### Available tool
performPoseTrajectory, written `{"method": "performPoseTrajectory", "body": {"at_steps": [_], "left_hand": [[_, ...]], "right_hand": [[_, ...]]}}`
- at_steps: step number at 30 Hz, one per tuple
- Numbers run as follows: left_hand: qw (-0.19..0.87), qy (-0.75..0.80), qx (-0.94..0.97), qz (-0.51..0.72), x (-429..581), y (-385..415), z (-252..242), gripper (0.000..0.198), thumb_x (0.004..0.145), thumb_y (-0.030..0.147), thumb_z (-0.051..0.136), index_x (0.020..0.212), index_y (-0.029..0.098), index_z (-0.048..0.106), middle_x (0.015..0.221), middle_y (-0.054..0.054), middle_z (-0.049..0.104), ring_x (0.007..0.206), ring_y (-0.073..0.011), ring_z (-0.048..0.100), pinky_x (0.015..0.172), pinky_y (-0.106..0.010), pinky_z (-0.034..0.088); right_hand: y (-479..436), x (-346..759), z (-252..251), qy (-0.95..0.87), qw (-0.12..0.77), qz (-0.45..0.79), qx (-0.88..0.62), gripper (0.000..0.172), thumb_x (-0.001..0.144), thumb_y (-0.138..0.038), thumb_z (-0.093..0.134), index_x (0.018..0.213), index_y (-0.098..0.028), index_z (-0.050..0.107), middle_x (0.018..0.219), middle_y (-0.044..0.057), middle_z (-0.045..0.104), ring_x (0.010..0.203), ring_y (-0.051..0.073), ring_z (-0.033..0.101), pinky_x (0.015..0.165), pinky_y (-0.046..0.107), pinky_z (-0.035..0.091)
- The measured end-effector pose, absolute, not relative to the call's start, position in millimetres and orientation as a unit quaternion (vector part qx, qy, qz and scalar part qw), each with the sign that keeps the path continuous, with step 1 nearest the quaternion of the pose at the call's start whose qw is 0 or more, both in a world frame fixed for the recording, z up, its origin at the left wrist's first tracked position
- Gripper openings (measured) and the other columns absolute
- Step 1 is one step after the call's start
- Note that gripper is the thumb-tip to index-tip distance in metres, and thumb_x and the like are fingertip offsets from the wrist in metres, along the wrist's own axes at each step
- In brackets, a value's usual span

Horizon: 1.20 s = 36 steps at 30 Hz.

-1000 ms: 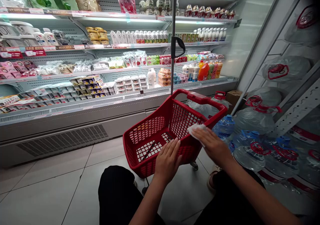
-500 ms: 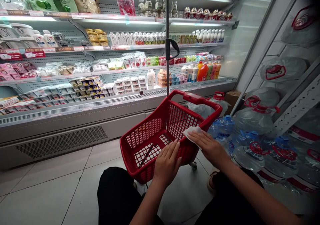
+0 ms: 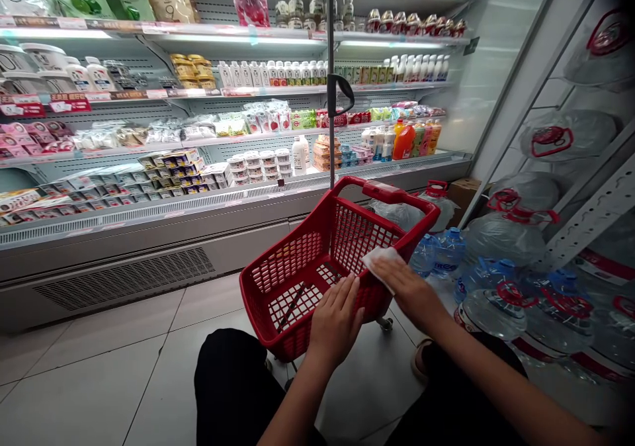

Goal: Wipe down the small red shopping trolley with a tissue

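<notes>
A red plastic shopping cart (image 3: 292, 247) with lattice walls stands in front of me between my knees. My left hand (image 3: 335, 317) rests on the outside of its near wall, fingers stretched out and holding nothing. Under the fingers of my right hand (image 3: 409, 290) is a white wipe (image 3: 381, 259), pressed on the cart's near rim toward the handle end. The palm side of the right hand is hidden. Through the basket, the grid floor and a dark rod beneath it show.
Behind the cart runs an open refrigerated display case (image 3: 238, 218) stocked with dairy tubs and bottles. On the right are large water jugs (image 3: 496, 307) with red handles and a white metal rack (image 3: 590, 214). A vertical door edge with a black handle (image 3: 341, 95) rises behind the cart.
The right hand and wipe have shifted slightly left along the cart's rim. My left hand stays on the near wall, almost unmoved. The view has shifted a little.
</notes>
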<state>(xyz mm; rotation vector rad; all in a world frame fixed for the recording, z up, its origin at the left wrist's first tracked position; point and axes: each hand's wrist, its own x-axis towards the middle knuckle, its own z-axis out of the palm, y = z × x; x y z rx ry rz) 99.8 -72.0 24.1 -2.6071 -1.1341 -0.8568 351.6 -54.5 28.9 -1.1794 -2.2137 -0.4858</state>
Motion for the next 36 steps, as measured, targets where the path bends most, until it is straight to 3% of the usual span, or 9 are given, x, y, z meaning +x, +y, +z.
{"method": "performPoseTrajectory", "body": {"at_steps": [5, 10, 16, 21, 26, 31, 36], "left_hand": [[0.086, -0.386, -0.884, -0.248, 79.5, -80.4, 32.2, 0.058, 0.106, 0.032, 0.051, 0.16, 0.018, 0.037, 0.163, -0.008, 0.047, 0.146, -0.024, 0.05, 0.121, -0.043, 0.044], [0.115, -0.407, -0.878, -0.223, 52.0, -91.0, 25.9, 0.057, 0.107, 0.026, 0.047, 0.162, 0.024, 0.035, 0.161, -0.005, 0.05, 0.144, -0.0229, 0.053, 0.119, -0.045, 0.045], [0.104, -0.412, -0.874, -0.233, 65.9, -90.2, 16.5, 0.059, 0.107, 0.032, 0.049, 0.163, 0.022, 0.034, 0.162, -0.005, 0.048, 0.145, -0.0235, 0.051, 0.116, -0.044, 0.047], [0.114, -0.412, -0.873, -0.237, 63.3, -86.9, 16.0, 0.059, 0.106, 0.032, 0.05, 0.162, 0.023, 0.034, 0.163, -0.005, 0.047, 0.145, -0.0242, 0.051, 0.118, -0.045, 0.046], [0.127, -0.407, -0.871, -0.245, 55.1, -89.3, 16.9, 0.062, 0.106, 0.032, 0.05, 0.164, 0.024, 0.03, 0.161, -0.005, 0.05, 0.145, -0.0238, 0.051, 0.117, -0.044, 0.046], [0.123, -0.416, -0.867, -0.246, 57.7, -91.7, 15.3, 0.064, 0.106, 0.031, 0.051, 0.165, 0.023, 0.029, 0.162, -0.006, 0.048, 0.146, -0.0243, 0.05, 0.118, -0.044, 0.045], [0.131, -0.427, -0.856, -0.26, 53.4, -92.2, 7.1, 0.066, 0.106, 0.03, 0.05, 0.166, 0.019, 0.025, 0.161, -0.009, 0.049, 0.146, -0.0254, 0.051, 0.118, -0.046, 0.046]], "right_hand": [[-53.4, 370.6, 27.9, -0.834, 0.281, -0.177, -0.44, 0.081, 0.092, 0.0, 0.034, 0.165, -0.034, 0.028, 0.161, -0.001, 0.049, 0.149, 0.02, 0.046, 0.127, 0.049, 0.036], [-24.3, 424.8, 34.4, -0.78, 0.299, -0.184, -0.518, 0.073, 0.096, -0.006, 0.036, 0.165, -0.031, 0.03, 0.164, 0.002, 0.044, 0.152, 0.023, 0.041, 0.128, 0.052, 0.033], [-38.7, 354.5, 13.9, -0.799, 0.324, -0.145, -0.485, 0.075, 0.093, -0.002, 0.038, 0.163, -0.03, 0.036, 0.156, 0.004, 0.055, 0.149, 0.023, 0.046, 0.125, 0.054, 0.039], [-58.6, 312.2, 1.5, -0.874, 0.288, -0.099, -0.379, 0.081, 0.092, 0.002, 0.035, 0.165, -0.03, 0.029, 0.16, 0.002, 0.05, 0.151, 0.018, 0.042, 0.126, 0.049, 0.038], [-25.9, 387.4, 10.3, -0.816, 0.326, -0.146, -0.454, 0.075, 0.096, 0.0, 0.031, 0.165, -0.032, 0.031, 0.165, 0.002, 0.043, 0.157, 0.021, 0.03, 0.128, 0.054, 0.034], [3.2, 427.5, 17.3, -0.802, 0.33, -0.151, -0.473, 0.073, 0.097, -0.002, 0.033, 0.164, -0.031, 0.032, 0.165, 0.002, 0.043, 0.157, 0.02, 0.03, 0.129, 0.052, 0.032], [2.2, 382.2, 11.5, -0.797, 0.336, -0.157, -0.477, 0.069, 0.097, -0.004, 0.038, 0.161, -0.029, 0.04, 0.159, 0.004, 0.052, 0.153, 0.022, 0.04, 0.127, 0.052, 0.037]]}}
